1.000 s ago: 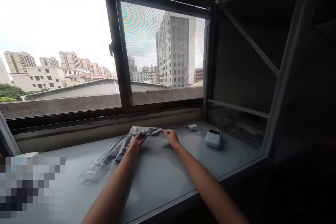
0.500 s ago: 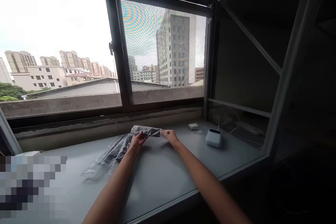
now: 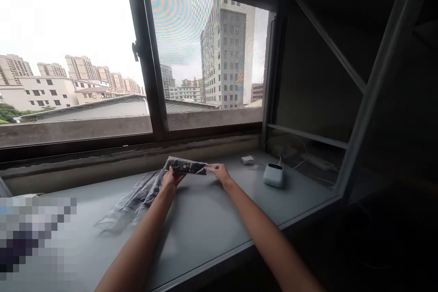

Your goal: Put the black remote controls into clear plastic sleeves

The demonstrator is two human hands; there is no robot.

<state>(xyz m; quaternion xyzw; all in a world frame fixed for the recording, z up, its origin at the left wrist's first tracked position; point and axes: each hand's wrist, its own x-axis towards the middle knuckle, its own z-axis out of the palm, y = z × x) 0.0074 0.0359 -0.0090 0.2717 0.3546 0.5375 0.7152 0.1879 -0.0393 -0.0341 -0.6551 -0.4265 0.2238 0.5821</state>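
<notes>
Dark package (image 3: 186,166) in clear plastic wrap, pale marks on its face, held roughly level over the counter's (image 3: 205,223) rear part, between both hands. Left hand (image 3: 169,181): clamped on the package's left part, thumb in front, other fingers underneath. Right hand (image 3: 221,173): fingers pinched together on the pinkish right end of the wrap. Wrapped bundle (image 3: 132,200), grey and crinkled, lies slanted on the counter left of the left forearm; top end meets the package near the left hand, can't tell if joined. Right side: light-blue device (image 3: 273,177) with dark top panel, cable behind; white plug (image 3: 247,159) near it. Window (image 3: 178,41) behind.
</notes>
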